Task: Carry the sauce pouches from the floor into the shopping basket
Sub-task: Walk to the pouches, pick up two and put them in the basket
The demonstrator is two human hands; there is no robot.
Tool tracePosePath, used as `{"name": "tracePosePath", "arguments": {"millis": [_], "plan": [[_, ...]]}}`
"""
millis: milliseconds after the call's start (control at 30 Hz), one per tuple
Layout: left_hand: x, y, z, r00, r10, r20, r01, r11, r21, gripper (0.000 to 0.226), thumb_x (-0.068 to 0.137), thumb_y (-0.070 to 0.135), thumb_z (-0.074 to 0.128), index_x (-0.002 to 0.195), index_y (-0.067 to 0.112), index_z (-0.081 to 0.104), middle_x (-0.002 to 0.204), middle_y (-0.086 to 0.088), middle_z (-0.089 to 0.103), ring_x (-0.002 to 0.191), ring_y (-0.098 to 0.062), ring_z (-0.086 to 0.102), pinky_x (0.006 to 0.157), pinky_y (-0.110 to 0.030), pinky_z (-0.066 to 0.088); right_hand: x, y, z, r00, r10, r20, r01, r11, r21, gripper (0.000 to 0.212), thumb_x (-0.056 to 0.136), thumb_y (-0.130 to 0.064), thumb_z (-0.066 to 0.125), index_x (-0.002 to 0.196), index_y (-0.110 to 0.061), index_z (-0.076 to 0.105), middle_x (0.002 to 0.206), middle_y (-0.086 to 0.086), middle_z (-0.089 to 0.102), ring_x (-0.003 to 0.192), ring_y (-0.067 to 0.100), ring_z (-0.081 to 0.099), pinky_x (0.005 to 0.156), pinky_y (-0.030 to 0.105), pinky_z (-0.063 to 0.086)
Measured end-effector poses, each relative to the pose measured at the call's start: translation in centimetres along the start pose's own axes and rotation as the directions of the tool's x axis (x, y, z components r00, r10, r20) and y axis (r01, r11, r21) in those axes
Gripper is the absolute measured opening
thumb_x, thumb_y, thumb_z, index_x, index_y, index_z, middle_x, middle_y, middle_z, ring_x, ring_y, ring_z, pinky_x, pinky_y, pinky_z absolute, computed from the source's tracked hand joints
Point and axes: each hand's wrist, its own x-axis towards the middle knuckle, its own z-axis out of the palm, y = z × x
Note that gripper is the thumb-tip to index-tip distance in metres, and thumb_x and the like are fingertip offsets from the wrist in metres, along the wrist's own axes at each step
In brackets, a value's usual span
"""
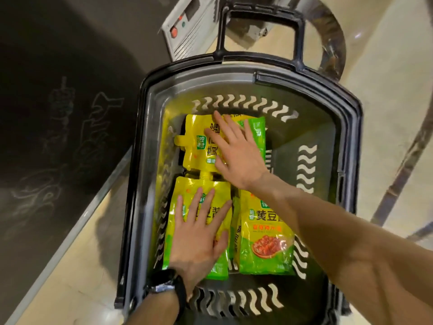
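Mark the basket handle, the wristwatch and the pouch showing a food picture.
basket handle (222, 36): head view, its left upright.
wristwatch (168, 286): head view, black band on the left wrist.
pouch showing a food picture (267, 245): head view, the printed dish.

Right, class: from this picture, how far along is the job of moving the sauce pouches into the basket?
Done: at least four pouches lie in the basket, including the near right pouch. In hand: the left hand presses flat on the near left pouch, and the right hand lies flat on the far pouches. Left: no pouch shows on the visible floor, so it looks nearly finished.
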Motion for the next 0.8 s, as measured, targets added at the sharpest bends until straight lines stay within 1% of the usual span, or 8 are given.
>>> {"name": "tracePosePath", "arguments": {"millis": [67, 133, 167, 300, 400, 533, 667, 800], "plan": [[0.3, 0.4, -1.6, 0.994, -0.043, 0.096, 0.04, 0.999, 0.027, 0.066, 0.094, 0.054, 0.034, 0.158, 0.038, 0.024, 0.167, -0.01, 0.017, 0.155, -0.035, 0.006, 0.118, -0.067, 0.01, -2.8, -1.1, -1.5, 0.996, 0.087, -0.005, -0.086, 0.993, 0.082, 0.067, 0.091, -0.026, 0.053, 0.154, -0.021, 0.033, 0.168, 0.008, 0.008, 0.155, 0.028, 0.007, 0.124, 0.056, 0.008], [0.1, 0.7, -3.1, 0.985, -0.059, 0.162, 0.049, 0.997, 0.062, 0.068, 0.098, 0.057, 0.028, 0.159, 0.04, 0.004, 0.169, -0.009, 0.0, 0.155, -0.033, -0.009, 0.12, -0.063, -0.001, -6.3, -1.6, -3.1, 0.984, 0.176, 0.032, -0.178, 0.976, 0.126, 0.071, 0.091, -0.024, 0.055, 0.156, -0.02, 0.027, 0.168, 0.006, 0.007, 0.154, 0.025, 0.008, 0.125, 0.053, 0.008], [-0.2, 0.8, -4.0, 0.981, -0.067, 0.18, 0.059, 0.997, 0.049, 0.068, 0.099, 0.057, 0.029, 0.159, 0.041, 0.002, 0.17, -0.008, -0.001, 0.155, -0.032, -0.009, 0.121, -0.061, -0.002, -8.1, -1.8, -4.0, 0.974, 0.218, 0.069, -0.225, 0.966, 0.125, 0.074, 0.092, -0.025, 0.055, 0.158, -0.022, 0.022, 0.168, 0.005, 0.005, 0.154, 0.024, 0.008, 0.125, 0.051, 0.009], [-3.3, 1.7, -9.0, 0.98, -0.102, 0.169, 0.112, 0.993, -0.05, 0.064, 0.1, 0.055, 0.034, 0.158, 0.04, 0.013, 0.166, -0.004, 0.018, 0.154, -0.03, 0.012, 0.124, -0.052, 0.011, -13.8, -2.9, -8.6, 0.926, 0.323, 0.198, -0.345, 0.935, 0.089, 0.079, 0.096, -0.033, 0.055, 0.158, -0.033, 0.007, 0.167, 0.007, 0.006, 0.154, 0.026, 0.01, 0.124, 0.048, 0.018], [-6.5, 2.0, -14.2, 0.974, -0.109, 0.196, 0.114, 0.993, -0.014, 0.066, 0.095, 0.049, 0.042, 0.156, 0.038, 0.021, 0.161, -0.006, 0.029, 0.148, -0.033, 0.027, 0.119, -0.051, 0.026, -16.7, -5.4, -13.8, 0.907, 0.367, 0.209, -0.395, 0.912, 0.112, 0.077, 0.095, -0.039, 0.054, 0.158, -0.034, 0.01, 0.166, 0.007, 0.012, 0.152, 0.027, 0.017, 0.122, 0.047, 0.023], [-11.4, 2.8, -23.5, 0.982, -0.134, 0.13, 0.125, 0.99, 0.07, 0.065, 0.094, 0.057, 0.042, 0.154, 0.036, 0.026, 0.154, -0.007, 0.038, 0.138, -0.034, 0.04, 0.11, -0.051, 0.036, -20.6, -10.5, -23.2, 0.87, 0.424, 0.253, -0.444, 0.896, 0.028, 0.081, 0.092, -0.042, 0.059, 0.158, -0.029, 0.014, 0.164, 0.007, 0.016, 0.15, 0.026, 0.02, 0.12, 0.044, 0.024], [-17.0, 5.3, -33.1, 0.99, -0.137, 0.031, 0.134, 0.988, 0.083, 0.063, 0.095, 0.059, 0.042, 0.151, 0.033, 0.03, 0.144, -0.007, 0.046, 0.125, -0.032, 0.05, 0.098, -0.049, 0.044, -25.8, -16.7, -32.1, 0.887, 0.432, 0.166, -0.439, 0.899, 0.003, 0.08, 0.089, -0.041, 0.06, 0.156, -0.026, 0.018, 0.16, 0.005, 0.023, 0.147, 0.024, 0.024, 0.116, 0.042, 0.027], [-22.4, 8.2, -39.8, 0.99, -0.138, -0.035, 0.141, 0.985, 0.097, 0.064, 0.097, 0.055, 0.043, 0.153, 0.03, 0.026, 0.14, -0.007, 0.044, 0.125, -0.031, 0.048, 0.098, -0.048, 0.045, -30.3, -21.1, -38.6, 0.895, 0.433, 0.111, -0.437, 0.9, 0.014, 0.082, 0.089, -0.04, 0.06, 0.157, -0.025, 0.017, 0.16, 0.005, 0.021, 0.147, 0.024, 0.024, 0.115, 0.042, 0.03]]}}
